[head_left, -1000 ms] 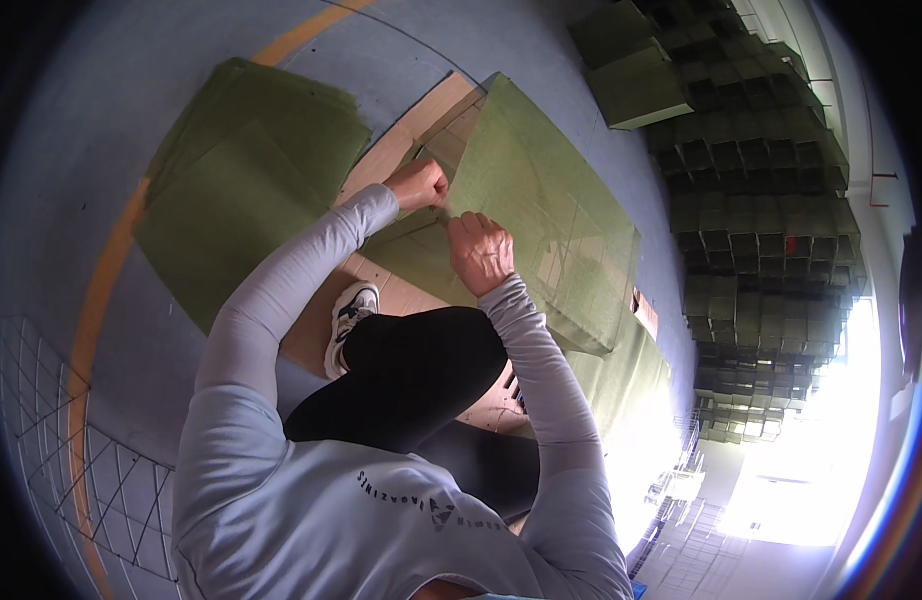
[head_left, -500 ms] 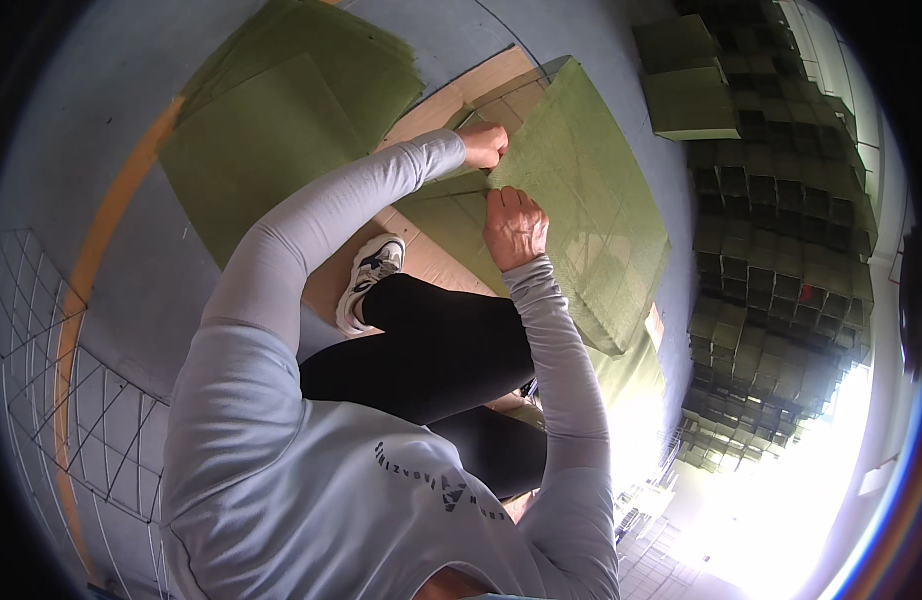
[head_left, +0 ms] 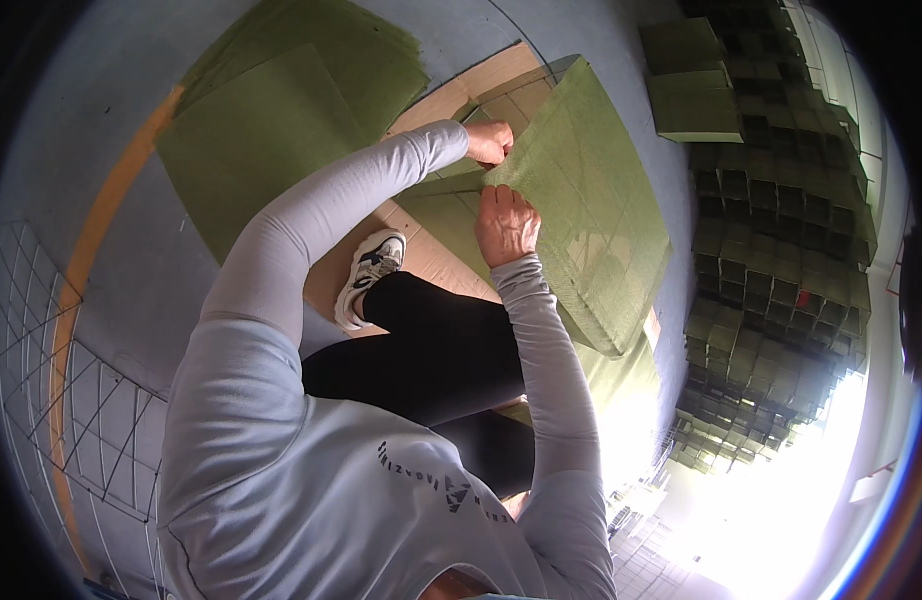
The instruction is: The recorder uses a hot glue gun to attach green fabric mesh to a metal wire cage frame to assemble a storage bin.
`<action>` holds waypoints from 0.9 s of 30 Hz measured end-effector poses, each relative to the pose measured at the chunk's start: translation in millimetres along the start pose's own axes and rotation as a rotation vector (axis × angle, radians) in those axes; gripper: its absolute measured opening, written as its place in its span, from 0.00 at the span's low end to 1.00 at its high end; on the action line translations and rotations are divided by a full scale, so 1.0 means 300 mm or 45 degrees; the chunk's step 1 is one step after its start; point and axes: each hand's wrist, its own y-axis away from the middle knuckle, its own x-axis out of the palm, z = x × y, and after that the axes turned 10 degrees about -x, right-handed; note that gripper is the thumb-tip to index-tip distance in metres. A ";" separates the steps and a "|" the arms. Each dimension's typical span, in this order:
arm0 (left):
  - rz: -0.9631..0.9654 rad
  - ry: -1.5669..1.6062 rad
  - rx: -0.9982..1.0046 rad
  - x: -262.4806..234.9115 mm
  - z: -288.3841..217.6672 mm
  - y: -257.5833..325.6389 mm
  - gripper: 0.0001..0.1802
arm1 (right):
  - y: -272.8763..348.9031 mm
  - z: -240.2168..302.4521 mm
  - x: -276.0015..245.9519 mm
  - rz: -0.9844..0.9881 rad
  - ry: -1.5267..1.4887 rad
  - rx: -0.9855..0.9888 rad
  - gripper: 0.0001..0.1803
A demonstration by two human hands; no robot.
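A box-shaped wire frame wrapped in green mesh lies tilted in front of me, with thin wires showing through the mesh. My left hand is closed on the mesh at the frame's near-left edge. Just below it my right hand is closed too, its fingers curled over the same edge. A small gap separates the two hands. Both sets of fingertips are partly hidden, and I cannot make out anything small between them.
Flat green mesh pieces are piled on the grey floor at the left. Cardboard lies under my shoe and the frame. Bare wire frames stand at the lower left. Stacked green mesh boxes rise along the right.
My right hand has shifted slightly left along the mesh edge. The left hand has moved a little to the right. Both stay closed on the mesh.
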 end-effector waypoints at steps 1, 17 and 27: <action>-0.003 0.000 -0.002 0.001 0.014 -0.008 0.05 | -0.003 0.004 0.003 0.007 0.002 0.009 0.05; 0.283 0.515 -0.166 -0.026 0.050 -0.002 0.10 | -0.043 0.067 0.032 0.147 0.226 0.101 0.02; -0.636 -0.105 -0.120 -0.026 -0.005 0.217 0.30 | -0.054 0.087 0.042 0.205 0.284 0.146 0.02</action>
